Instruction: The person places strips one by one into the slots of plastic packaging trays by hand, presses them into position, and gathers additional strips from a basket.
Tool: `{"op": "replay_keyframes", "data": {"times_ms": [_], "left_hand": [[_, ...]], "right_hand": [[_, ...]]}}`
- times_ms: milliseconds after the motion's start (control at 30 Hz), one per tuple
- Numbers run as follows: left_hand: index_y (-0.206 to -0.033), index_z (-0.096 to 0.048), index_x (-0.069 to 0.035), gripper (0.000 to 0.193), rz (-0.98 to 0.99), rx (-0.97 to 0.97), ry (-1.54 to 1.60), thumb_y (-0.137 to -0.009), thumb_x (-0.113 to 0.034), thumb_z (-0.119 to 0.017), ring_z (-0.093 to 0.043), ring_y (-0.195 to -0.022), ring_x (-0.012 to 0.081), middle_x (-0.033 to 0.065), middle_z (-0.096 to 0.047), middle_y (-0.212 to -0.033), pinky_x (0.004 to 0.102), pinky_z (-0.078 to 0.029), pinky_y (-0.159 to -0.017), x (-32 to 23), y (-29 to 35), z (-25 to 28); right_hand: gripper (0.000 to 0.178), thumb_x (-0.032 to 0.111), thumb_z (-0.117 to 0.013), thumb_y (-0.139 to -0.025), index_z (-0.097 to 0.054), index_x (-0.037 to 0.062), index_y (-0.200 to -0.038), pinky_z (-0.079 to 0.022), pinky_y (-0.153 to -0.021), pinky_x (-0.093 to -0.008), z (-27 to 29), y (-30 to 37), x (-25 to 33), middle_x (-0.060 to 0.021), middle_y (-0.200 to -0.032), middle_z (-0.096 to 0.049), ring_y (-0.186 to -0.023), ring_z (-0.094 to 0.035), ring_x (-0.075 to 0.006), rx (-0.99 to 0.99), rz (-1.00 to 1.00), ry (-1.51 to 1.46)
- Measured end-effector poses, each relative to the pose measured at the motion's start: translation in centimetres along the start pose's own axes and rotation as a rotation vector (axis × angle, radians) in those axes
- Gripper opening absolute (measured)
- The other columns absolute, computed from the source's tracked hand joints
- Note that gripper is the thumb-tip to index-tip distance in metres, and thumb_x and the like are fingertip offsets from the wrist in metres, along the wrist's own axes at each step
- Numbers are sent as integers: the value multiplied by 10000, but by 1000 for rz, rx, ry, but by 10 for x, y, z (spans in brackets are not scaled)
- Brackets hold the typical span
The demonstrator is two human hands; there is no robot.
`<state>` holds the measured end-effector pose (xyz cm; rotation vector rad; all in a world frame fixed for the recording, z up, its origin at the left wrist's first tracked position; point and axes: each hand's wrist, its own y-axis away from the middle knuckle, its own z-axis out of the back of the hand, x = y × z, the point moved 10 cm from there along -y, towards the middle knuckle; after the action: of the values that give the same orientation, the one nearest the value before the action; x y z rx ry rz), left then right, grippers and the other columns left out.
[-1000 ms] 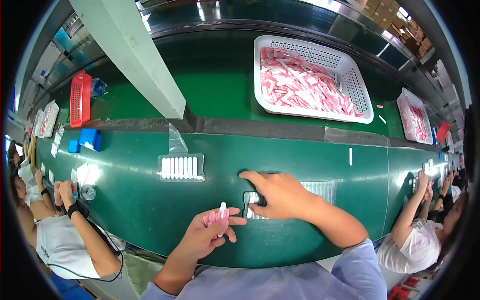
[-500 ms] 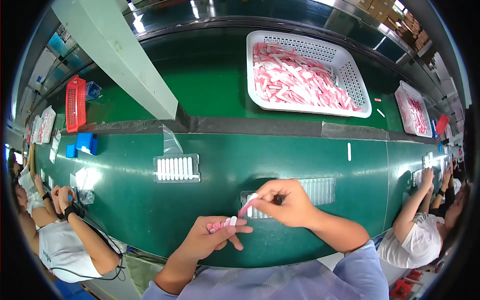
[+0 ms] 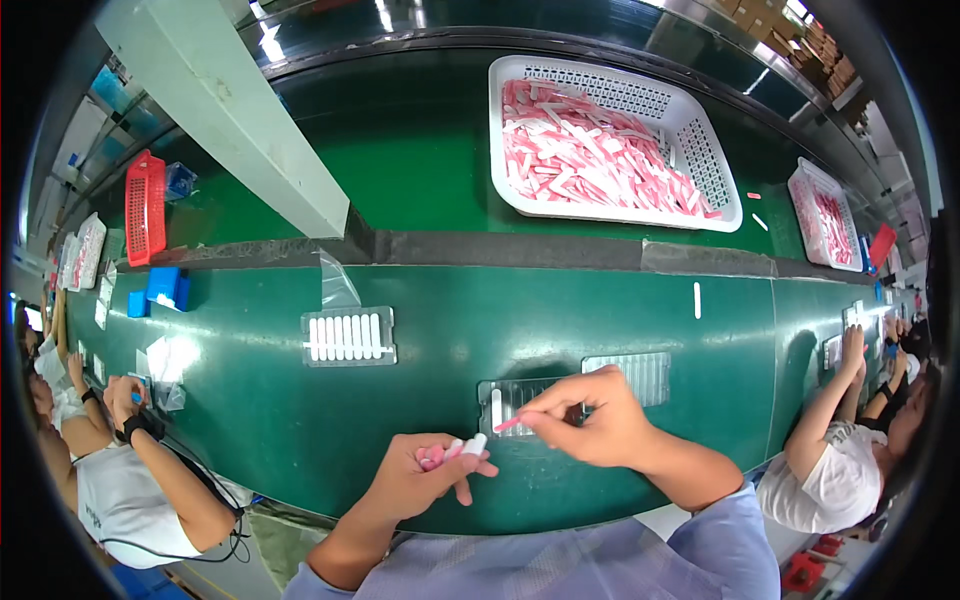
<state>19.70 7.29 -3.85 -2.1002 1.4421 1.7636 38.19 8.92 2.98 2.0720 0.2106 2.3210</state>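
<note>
My left hand (image 3: 425, 470) is closed around a bunch of small pink-and-white strips (image 3: 452, 453), their rounded ends showing at the fingers. My right hand (image 3: 590, 420) pinches one pink strip (image 3: 508, 424) between thumb and forefinger, just over the near edge of a clear slotted tray (image 3: 484, 400). A white strip (image 3: 497, 405) lies in that tray's leftmost slot; my right hand hides much of the other slots. Behind and right of my right hand lies a second clear slotted tray (image 3: 645, 378). To the left, another clear tray (image 3: 392, 350) holds a row of several white strips (image 3: 345, 337).
A white basket (image 3: 620, 216) heaped with pink-and-white strips stands beyond the dark ledge (image 3: 500, 252). One loose white strip (image 3: 697, 300) lies at right. A pale post (image 3: 240, 120) rises at left, near a red basket (image 3: 146, 205) and blue boxes (image 3: 165, 288). Co-workers sit on both sides.
My right hand has moved slightly right, and its strip has swung from steep to nearly level. The white strip in the tray's left slot shows more fully. My left hand stays nearly in place.
</note>
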Motion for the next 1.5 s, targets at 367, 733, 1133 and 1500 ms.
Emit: {"op": "replay_keyframes", "data": {"times_ms": [367,733,1133,1500], "left_hand": [[-1103,-708,76,178,-9,-116,81,-995,-46,-635,-635,-595,82,145,-778,-1011,208,-427,-495,-1,8,19],[-1126,-747,22,185,-69,13,-76,-1003,-69,-642,-576,-571,67,74,-779,-969,217,-461,-559,-10,1,-15],[-1051,-720,46,212,17,45,86,-1039,-129,-601,-596,-553,74,110,-767,-894,209,-386,-466,-3,1,-8],[-988,-724,77,168,-110,-159,60,-1007,-66,-637,-609,-538,95,132,-769,-896,226,-474,-496,-13,-4,-1]], "right_hand": [[315,318,-811,-834,-756,81,-1034,-369,-615,-320,-31,17,20,24,-653,-543,-617,-498,-164,98,523,887],[186,101,-760,-884,-743,64,-1066,-477,-550,-325,-42,1,3,-43,-711,-623,-633,-596,-186,207,177,202],[305,165,-829,-808,-716,96,-1083,-398,-580,-297,-40,38,57,11,-784,-605,-638,-527,-152,49,1000,755],[240,9,-757,-885,-702,51,-1115,-472,-589,-248,-30,14,-11,-25,-771,-669,-650,-574,-76,45,129,-57]]}}
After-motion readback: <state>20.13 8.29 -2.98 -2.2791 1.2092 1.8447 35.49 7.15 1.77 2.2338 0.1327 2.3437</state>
